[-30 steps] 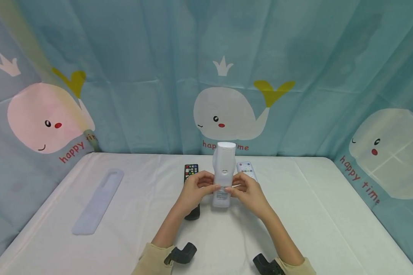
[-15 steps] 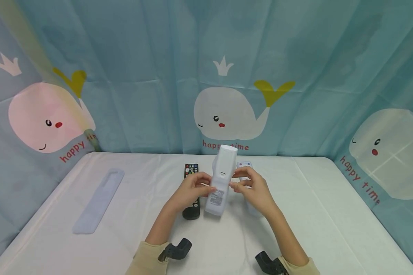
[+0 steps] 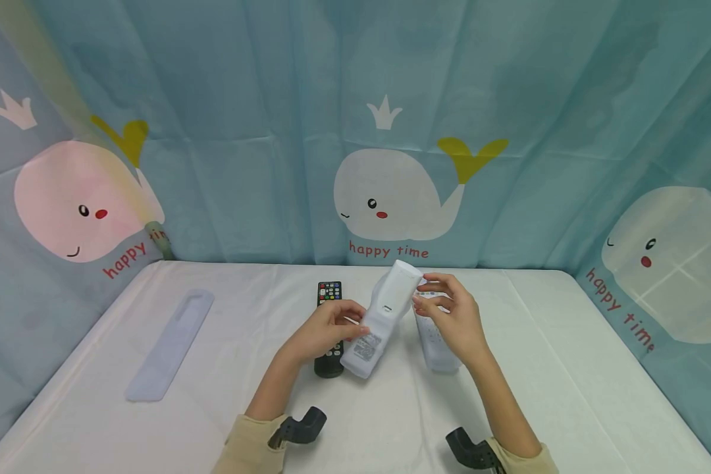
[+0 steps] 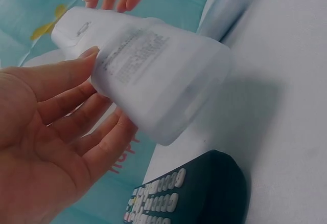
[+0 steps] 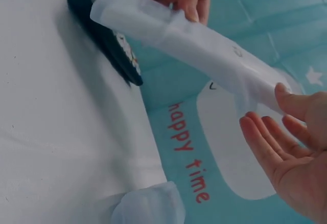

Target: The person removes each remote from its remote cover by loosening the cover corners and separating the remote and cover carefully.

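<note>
A: "Quick, what's the held remote like rn?"
B: "Long white plastic remote (image 3: 385, 321), back side showing: small notch approx. midway, grey printed label lower down. Milky see-through sleeve (image 4: 196, 88) round its lower end. It's up above the white cloth-covered table (image 3: 569, 368), tilted, top end leaning to the person's R."
A: "Hands?"
B: "L hand (image 3: 322, 331) pinches the edge, thumb on the back next to the label, other fingers behind. R hand (image 3: 457, 319) is at the top end, fingers loosely apart, thumb tip by the edge; can't tell if it's actually touching."
A: "Diffs vs. prev frame?"
B: "Was nearer upright; leans more now. Lower end's shifted L, close beside the black plastic remote w/ coloured buttons (image 3: 329, 368). R hand's gone up & R. More of the 2nd white remote, milky-sleeved (image 3: 437, 349), shows on the table. L grip abt same."
</note>
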`<move>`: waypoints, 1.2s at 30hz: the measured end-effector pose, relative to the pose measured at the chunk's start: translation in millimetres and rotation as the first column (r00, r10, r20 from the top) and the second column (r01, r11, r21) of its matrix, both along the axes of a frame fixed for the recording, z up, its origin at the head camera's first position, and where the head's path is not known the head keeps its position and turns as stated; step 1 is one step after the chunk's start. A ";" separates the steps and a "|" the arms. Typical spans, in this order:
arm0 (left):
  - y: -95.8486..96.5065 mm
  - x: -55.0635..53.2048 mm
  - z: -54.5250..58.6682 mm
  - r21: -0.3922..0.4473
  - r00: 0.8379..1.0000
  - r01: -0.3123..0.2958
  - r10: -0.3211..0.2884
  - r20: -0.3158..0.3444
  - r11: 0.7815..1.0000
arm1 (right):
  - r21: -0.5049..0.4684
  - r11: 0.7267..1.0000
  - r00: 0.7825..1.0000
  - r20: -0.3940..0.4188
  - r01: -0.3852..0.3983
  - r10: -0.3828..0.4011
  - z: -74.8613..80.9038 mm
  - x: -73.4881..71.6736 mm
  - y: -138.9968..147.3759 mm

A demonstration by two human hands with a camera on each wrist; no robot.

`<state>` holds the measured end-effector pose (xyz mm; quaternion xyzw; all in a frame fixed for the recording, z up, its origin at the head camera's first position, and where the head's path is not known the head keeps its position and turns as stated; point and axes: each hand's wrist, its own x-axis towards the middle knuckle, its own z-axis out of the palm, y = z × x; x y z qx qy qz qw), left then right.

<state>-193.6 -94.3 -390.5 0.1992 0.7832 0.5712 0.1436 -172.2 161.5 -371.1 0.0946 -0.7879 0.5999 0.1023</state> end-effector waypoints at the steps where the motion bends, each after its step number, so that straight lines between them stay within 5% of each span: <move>1: -0.6 0.4 1.0 -0.005 1.000 0.007 -0.007 0.000 1.000 | -0.003 1.000 1.000 -0.004 -0.002 0.002 0.3 0.2 0.7; 17: -9.1 0.3 5.5 -0.005 0.996 0.076 -0.077 -0.034 0.997 | 0.092 0.984 0.988 0.058 -0.151 0.146 4.0 2.4 14.8; 23: -7.8 1.7 6.9 -0.016 0.999 0.028 -0.029 -0.045 0.999 | 0.098 0.976 0.980 0.063 -0.194 0.189 2.7 1.5 17.3; 36: -22.7 9.4 6.0 -0.031 0.993 -0.099 0.097 -0.066 0.995 | 0.046 0.992 0.990 0.087 -0.120 0.115 2.7 1.6 17.2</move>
